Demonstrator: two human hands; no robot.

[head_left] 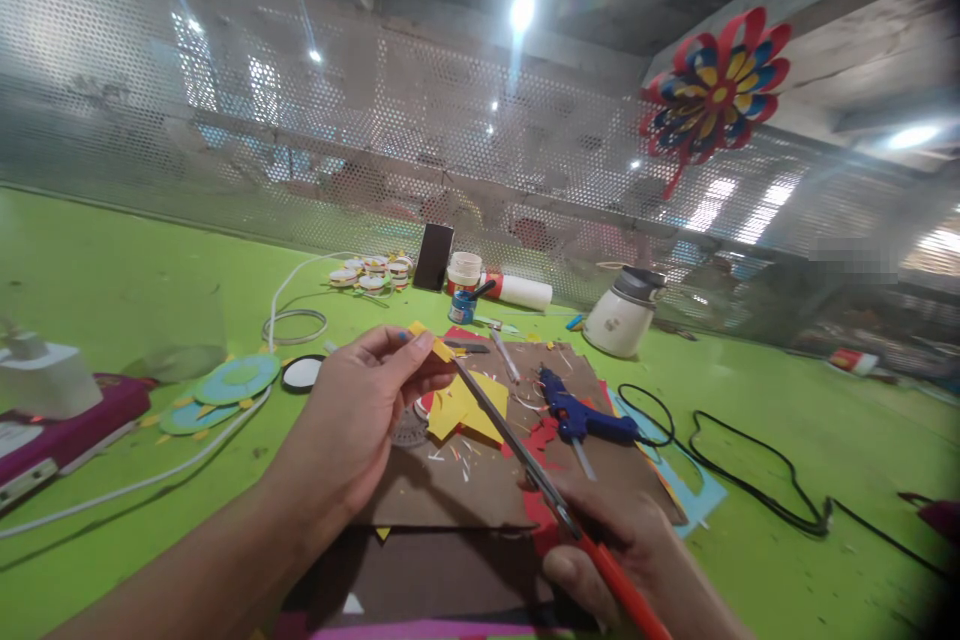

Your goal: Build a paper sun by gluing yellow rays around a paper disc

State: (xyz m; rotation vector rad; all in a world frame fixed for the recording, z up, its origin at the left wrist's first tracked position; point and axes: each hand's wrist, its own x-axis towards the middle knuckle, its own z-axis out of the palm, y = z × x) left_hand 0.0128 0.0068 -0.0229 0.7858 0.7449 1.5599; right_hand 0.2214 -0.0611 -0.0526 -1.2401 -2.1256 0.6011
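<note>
My left hand (360, 410) pinches a small folded piece of yellow paper (442, 350) between thumb and fingers. In my right hand (622, 530) is a pair of scissors (517, 445) with an orange-red handle, its fingers and thumb closed on it. The blades point up and left, their tips at the lower edge of the yellow piece; I cannot tell whether they touch it. Below the blades, yellow paper sheets (469, 405) lie on a brown cardboard (450, 495) among small white and red scraps.
A blue glue gun (585, 415) with a black cord lies on the cardboard's right side. Behind stand a phone (433, 257), a small blue jar (463, 307) and a white jug (625, 312). At left are light-blue paper discs (240, 378), a white cable and a purple power strip (94, 425).
</note>
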